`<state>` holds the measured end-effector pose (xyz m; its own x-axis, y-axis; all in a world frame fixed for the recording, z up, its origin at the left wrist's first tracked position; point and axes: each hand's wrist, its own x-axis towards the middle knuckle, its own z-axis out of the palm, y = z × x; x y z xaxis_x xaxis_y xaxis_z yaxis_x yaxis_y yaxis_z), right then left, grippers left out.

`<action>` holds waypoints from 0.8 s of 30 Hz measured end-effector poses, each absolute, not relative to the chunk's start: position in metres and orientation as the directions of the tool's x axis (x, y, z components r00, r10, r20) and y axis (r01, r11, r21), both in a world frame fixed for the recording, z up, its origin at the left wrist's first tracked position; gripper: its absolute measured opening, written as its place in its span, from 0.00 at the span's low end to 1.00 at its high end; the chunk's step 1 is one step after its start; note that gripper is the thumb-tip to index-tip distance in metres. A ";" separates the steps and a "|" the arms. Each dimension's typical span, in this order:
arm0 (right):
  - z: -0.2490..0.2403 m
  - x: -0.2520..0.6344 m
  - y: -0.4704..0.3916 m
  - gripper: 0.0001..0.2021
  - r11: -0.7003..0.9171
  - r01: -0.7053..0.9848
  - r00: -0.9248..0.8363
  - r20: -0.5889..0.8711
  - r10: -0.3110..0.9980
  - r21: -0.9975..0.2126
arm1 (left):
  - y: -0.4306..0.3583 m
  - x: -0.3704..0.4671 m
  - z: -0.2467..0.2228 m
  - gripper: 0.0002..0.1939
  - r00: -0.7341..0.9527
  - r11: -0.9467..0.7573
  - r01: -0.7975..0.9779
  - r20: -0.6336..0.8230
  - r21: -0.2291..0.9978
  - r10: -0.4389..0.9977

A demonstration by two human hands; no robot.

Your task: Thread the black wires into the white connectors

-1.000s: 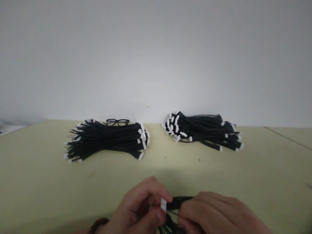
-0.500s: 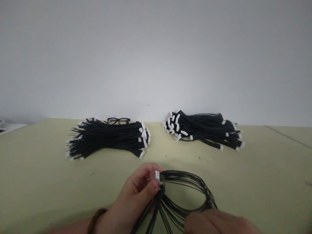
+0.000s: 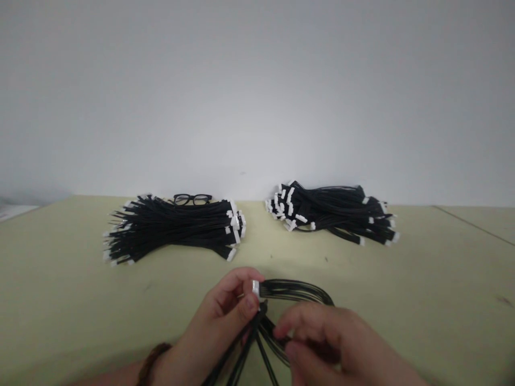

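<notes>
My left hand is closed, thumb and fingers pinching a white connector at the end of a black wire harness. From the connector the wires loop out to the right and come back under my left thumb, where they bunch together and fan down toward the bottom edge. My right hand is at the right of the loop, its fingers bent around some of the black wires. Its fingertips are slightly blurred, and part of the loop is hidden behind it.
Behind my hands lie two piles of black wire harnesses with white connectors, one pile on the left and another on the right. Black-framed glasses rest behind the left pile. A pale wall rises at the back of the yellowish table.
My right hand has moved up and left from the bottom edge, closer to my left hand, and now covers part of the wire loop. My left hand keeps its pinch on the connector.
</notes>
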<state>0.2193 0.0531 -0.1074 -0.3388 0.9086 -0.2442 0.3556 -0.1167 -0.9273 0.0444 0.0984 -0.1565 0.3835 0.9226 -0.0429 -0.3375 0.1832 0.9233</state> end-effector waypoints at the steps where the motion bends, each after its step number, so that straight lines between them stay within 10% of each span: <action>1: -0.103 0.225 0.056 0.06 -0.205 0.211 -0.379 -0.273 0.884 -0.956 | 0.099 0.044 -0.157 0.13 0.368 0.184 -0.337 -0.051 0.923 0.929; 6: -0.081 0.258 0.069 0.05 -0.176 -0.287 -0.438 -0.034 0.898 -0.942 | 0.096 0.046 -0.152 0.14 0.374 0.234 -0.341 -0.097 0.911 0.922; 13: -0.083 0.266 0.078 0.07 0.092 -0.244 -0.328 0.171 0.929 -0.965 | 0.099 0.043 -0.158 0.10 0.391 0.197 -0.314 -0.063 0.929 0.918; 19: -0.069 0.286 0.078 0.05 0.366 -0.436 0.142 0.338 0.930 -0.822 | 0.095 0.044 -0.153 0.12 0.427 0.152 -0.306 -0.007 0.940 0.904; 24: -0.068 0.276 0.052 0.08 0.105 -0.108 -0.303 0.134 0.944 -0.989 | 0.090 0.044 -0.142 0.10 0.447 0.077 -0.280 0.059 0.957 0.893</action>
<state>0.2757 0.0519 -0.0676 -0.3026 0.9437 0.1336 -0.1083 0.1053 -0.9885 0.0444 0.0897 -0.1424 0.4466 0.8928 0.0586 -0.2803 0.0774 0.9568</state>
